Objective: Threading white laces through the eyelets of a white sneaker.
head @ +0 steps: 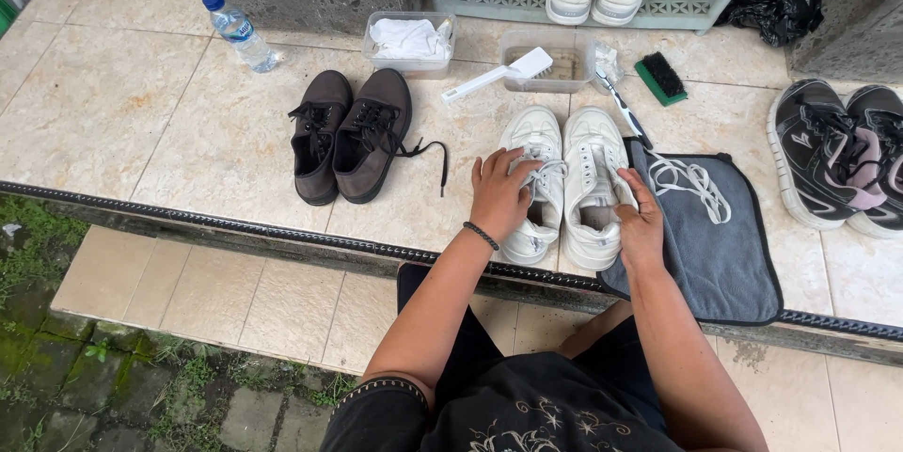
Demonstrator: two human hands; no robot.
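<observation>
Tile floor; left hand, right hand on white sneakers, grip unclear.

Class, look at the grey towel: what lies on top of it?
A loose white lace lies on the grey towel. The right hand covers the towel's left edge, hiding anything there.

My white shoes look smooth and a bit shiny, like leather. The gray cloth at the right is soft and matt. The floor tiles are smooth, shiny stone. The brown shoes look matt and soft.
</observation>
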